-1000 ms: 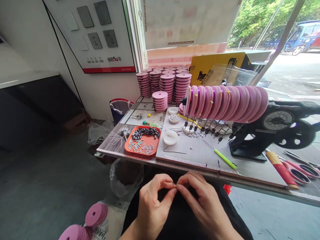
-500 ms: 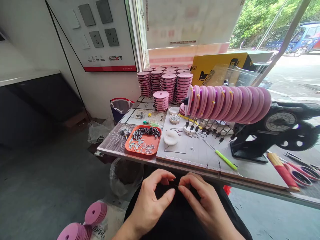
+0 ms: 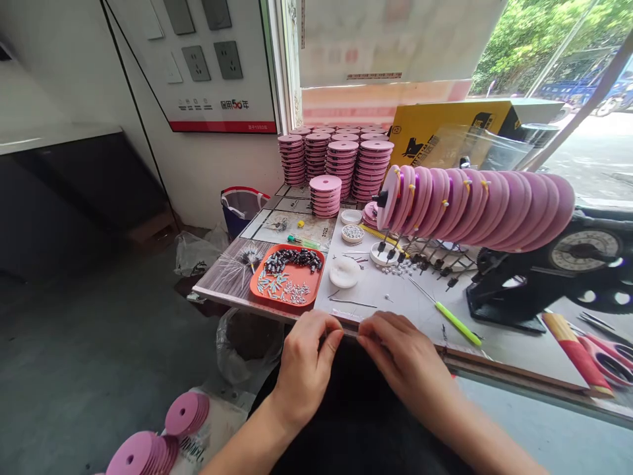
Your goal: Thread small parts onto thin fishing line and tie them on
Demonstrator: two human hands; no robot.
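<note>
My left hand point(image 3: 309, 356) is pinched, thumb against fingertips, just in front of the table's near edge. Facing it a short gap away, my right hand point(image 3: 403, 349) is pinched too. Whatever lies between the fingertips is too thin to make out. Beyond my left hand is an orange tray point(image 3: 256, 288) with black pieces, pale blue tubes and small silvery parts. A round white pad point(image 3: 345, 272) lies on the white board point(image 3: 356, 316), with a thin metal rod point(image 3: 353, 303) near it. To the right lies a tool with a bright green handle point(image 3: 459, 324).
A row of pink foam discs point(image 3: 475, 204) hangs from a black machine point(image 3: 554, 264) at the right. Stacked pink spools point(image 3: 342, 161) stand at the back. Scissors point(image 3: 610, 356) lie far right. More pink discs point(image 3: 186, 413) rest on the floor at left.
Both hands have moved up toward the table edge. The left thumb and fingers, apart before, have closed into a pinch. The view has shifted slightly.
</note>
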